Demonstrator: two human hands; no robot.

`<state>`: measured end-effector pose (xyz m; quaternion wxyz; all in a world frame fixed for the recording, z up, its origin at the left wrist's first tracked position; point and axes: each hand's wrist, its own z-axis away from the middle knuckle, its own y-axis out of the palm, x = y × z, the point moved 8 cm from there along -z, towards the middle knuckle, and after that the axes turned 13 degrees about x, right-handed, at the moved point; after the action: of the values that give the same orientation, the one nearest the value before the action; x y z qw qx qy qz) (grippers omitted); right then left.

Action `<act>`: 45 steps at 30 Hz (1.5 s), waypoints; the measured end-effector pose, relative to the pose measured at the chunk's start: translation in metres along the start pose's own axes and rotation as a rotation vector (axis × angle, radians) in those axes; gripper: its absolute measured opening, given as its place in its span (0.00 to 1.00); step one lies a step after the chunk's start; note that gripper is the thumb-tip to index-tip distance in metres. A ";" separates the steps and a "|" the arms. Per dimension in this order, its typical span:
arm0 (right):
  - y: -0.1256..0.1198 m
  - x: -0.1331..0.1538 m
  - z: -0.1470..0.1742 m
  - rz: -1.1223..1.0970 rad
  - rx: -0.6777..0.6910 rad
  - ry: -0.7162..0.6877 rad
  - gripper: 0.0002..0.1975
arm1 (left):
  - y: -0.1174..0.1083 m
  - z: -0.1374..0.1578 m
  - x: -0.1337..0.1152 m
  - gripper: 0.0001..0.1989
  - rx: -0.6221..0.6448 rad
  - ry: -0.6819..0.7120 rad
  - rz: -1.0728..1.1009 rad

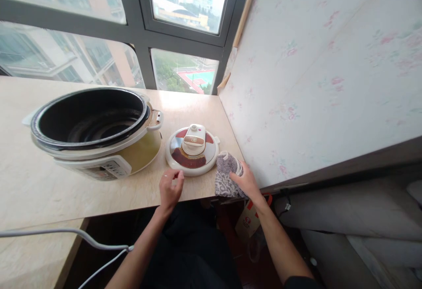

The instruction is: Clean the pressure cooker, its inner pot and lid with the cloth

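Observation:
A round lid (193, 152) with a white rim, brown and silver top and a raised handle lies on the wooden ledge. Just in front of its near edge is my left hand (170, 188), fingers curled in with nothing visible in them. To the lid's right, my right hand (248, 181) grips a folded grey-brown patterned cloth (227, 175), thumb on top and the other fingers partly hidden. The cloth rests at the ledge's front edge. A white and yellow electric cooker (141, 150) stands left of the lid, uncovered, its dark inner pot (89, 117) showing.
A grey-framed window (184, 38) rises behind the ledge (138, 196). The floral-papered wall (313, 82) bounds the right side. A grey cable (92, 240) crosses at lower left. Below the ledge's edge is a paper bag (247, 221).

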<state>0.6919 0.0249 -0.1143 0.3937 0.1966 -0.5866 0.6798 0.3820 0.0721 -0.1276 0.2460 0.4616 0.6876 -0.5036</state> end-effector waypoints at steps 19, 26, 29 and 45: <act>0.127 0.127 0.019 -0.886 0.593 -0.437 0.40 | 0.027 0.009 -0.040 0.49 0.374 -0.217 0.728; 0.091 0.138 -0.019 -0.537 0.402 -0.565 0.38 | -0.018 -0.013 -0.015 0.41 0.205 -0.235 0.395; 0.069 0.144 -0.057 -0.068 0.059 -0.661 0.35 | -0.027 -0.025 -0.007 0.47 0.137 -0.299 0.174; 0.102 0.156 -0.114 0.780 -0.017 -0.590 0.18 | 0.006 -0.133 0.006 0.29 0.353 -0.272 -0.353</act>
<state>0.5409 0.1810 -0.0931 -0.0720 0.1432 -0.7088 0.6870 0.4013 0.1969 -0.0856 0.1604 0.2983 0.6198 -0.7079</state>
